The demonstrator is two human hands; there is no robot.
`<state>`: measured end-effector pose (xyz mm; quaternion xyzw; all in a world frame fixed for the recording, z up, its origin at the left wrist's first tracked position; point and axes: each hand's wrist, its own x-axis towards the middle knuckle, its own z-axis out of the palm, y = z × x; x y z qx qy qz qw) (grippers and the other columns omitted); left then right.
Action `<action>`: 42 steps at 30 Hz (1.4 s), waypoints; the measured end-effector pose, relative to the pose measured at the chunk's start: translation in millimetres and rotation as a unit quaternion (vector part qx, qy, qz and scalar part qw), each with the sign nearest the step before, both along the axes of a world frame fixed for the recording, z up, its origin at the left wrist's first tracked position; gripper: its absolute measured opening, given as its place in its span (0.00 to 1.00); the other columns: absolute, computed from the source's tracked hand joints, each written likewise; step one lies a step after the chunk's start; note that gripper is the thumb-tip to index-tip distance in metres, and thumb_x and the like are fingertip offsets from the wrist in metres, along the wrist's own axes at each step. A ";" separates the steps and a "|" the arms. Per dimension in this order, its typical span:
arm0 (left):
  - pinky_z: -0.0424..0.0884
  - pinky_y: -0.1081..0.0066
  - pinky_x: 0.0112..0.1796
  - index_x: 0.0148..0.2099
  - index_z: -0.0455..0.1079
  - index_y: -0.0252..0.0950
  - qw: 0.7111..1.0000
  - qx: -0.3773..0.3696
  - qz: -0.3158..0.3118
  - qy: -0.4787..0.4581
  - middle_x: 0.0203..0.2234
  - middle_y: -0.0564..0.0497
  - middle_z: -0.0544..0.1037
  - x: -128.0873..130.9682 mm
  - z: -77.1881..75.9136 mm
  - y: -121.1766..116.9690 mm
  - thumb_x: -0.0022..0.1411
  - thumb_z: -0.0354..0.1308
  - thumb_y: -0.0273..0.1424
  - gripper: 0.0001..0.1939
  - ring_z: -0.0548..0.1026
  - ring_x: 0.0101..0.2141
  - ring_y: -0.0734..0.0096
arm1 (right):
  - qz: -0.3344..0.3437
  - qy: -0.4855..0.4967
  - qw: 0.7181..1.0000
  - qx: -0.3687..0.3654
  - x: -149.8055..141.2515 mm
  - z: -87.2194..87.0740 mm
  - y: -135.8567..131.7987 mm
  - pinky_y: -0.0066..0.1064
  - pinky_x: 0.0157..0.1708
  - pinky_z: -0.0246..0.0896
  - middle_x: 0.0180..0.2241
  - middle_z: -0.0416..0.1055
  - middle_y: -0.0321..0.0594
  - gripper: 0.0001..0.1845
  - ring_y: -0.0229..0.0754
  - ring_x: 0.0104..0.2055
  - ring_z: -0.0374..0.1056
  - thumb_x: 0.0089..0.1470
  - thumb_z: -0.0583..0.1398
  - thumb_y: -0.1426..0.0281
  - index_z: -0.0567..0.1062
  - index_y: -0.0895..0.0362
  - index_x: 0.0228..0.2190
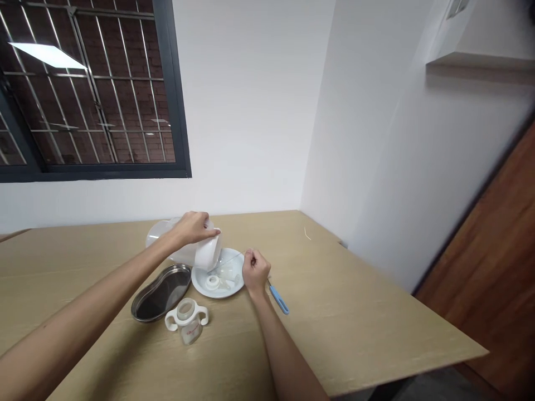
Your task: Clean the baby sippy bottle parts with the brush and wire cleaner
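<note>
My left hand (194,227) is closed on a translucent white plastic jug (184,253), which lies tilted on its side with its mouth over a white bowl (200,288). In the bowl sit a white ring (212,282) and some small clear pieces, too small to name. My right hand (256,271) makes a fist at the bowl's right rim, around a thin wire-like stick (232,258) that slants down left into the bowl. A small baby bottle (191,332) with two white handles stands nearer to me, apart from both hands.
Left of the bowl is a kidney-shaped metal tray (137,317). A blue-handled tool (279,301) lies right of my right hand, its far end partly hidden. One thin bent white strip (307,234) rests near the table's back right. Walls border the table (355,323) behind and right.
</note>
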<state>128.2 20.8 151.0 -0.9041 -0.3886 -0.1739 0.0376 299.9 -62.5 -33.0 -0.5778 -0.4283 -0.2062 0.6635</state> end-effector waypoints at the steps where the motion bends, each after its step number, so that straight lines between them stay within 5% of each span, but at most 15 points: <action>1: 0.59 0.67 0.27 0.32 0.71 0.37 1.000 -0.009 -0.005 0.004 0.28 0.42 0.80 -0.6 -0.8 0.2 0.54 0.59 0.55 0.24 0.76 0.31 0.54 | 0.001 0.002 1.000 -0.001 0.1 -0.5 0.4 0.28 0.22 0.46 0.15 0.53 0.28 0.23 0.34 0.19 0.48 0.63 0.52 0.64 0.58 0.52 0.17; 6: 0.57 0.69 0.25 0.30 0.71 0.37 0.999 -0.032 -0.021 -0.008 0.23 0.48 0.76 8.8 -3.7 0.8 0.54 0.57 0.58 0.27 0.72 0.25 0.63 | 0.000 0.003 1.000 0.001 1.0 -0.4 -0.5 0.28 0.23 0.45 0.15 0.53 0.28 0.23 0.34 0.19 0.48 0.64 0.52 0.64 0.58 0.53 0.17; 12: 0.57 0.69 0.26 0.31 0.70 0.37 0.999 -0.011 -0.018 -0.042 0.25 0.46 0.77 21.1 0.2 6.9 0.57 0.55 0.58 0.27 0.73 0.27 0.61 | 0.000 -0.006 1.000 0.003 0.9 1.9 -2.6 0.28 0.22 0.45 0.15 0.53 0.28 0.23 0.34 0.19 0.48 0.64 0.52 0.65 0.59 0.53 0.17; 23: 0.57 0.68 0.27 0.31 0.71 0.37 1.000 0.003 0.010 -0.006 0.27 0.43 0.78 -9.5 5.7 7.1 0.55 0.58 0.56 0.25 0.75 0.30 0.55 | 0.013 0.004 1.000 -0.008 0.1 -1.1 -0.2 0.28 0.23 0.46 0.15 0.54 0.29 0.22 0.34 0.19 0.49 0.63 0.52 0.64 0.59 0.53 0.17; 34: 0.57 0.68 0.26 0.32 0.72 0.36 0.999 -0.018 -0.014 -0.038 0.27 0.45 0.79 22.8 -7.2 -1.9 0.56 0.55 0.58 0.28 0.74 0.28 0.60 | 0.005 -0.006 1.000 0.006 -0.3 2.0 -2.2 0.28 0.22 0.45 0.15 0.53 0.28 0.23 0.33 0.18 0.48 0.64 0.52 0.64 0.58 0.53 0.17; 42: 0.56 0.68 0.27 0.32 0.71 0.36 0.999 0.000 0.020 -0.035 0.27 0.43 0.78 -2.3 -2.0 12.4 0.56 0.56 0.56 0.26 0.74 0.31 0.56 | 0.010 -0.008 1.000 -0.007 -1.3 0.2 -1.5 0.28 0.22 0.46 0.15 0.54 0.28 0.23 0.34 0.19 0.48 0.64 0.51 0.64 0.59 0.53 0.17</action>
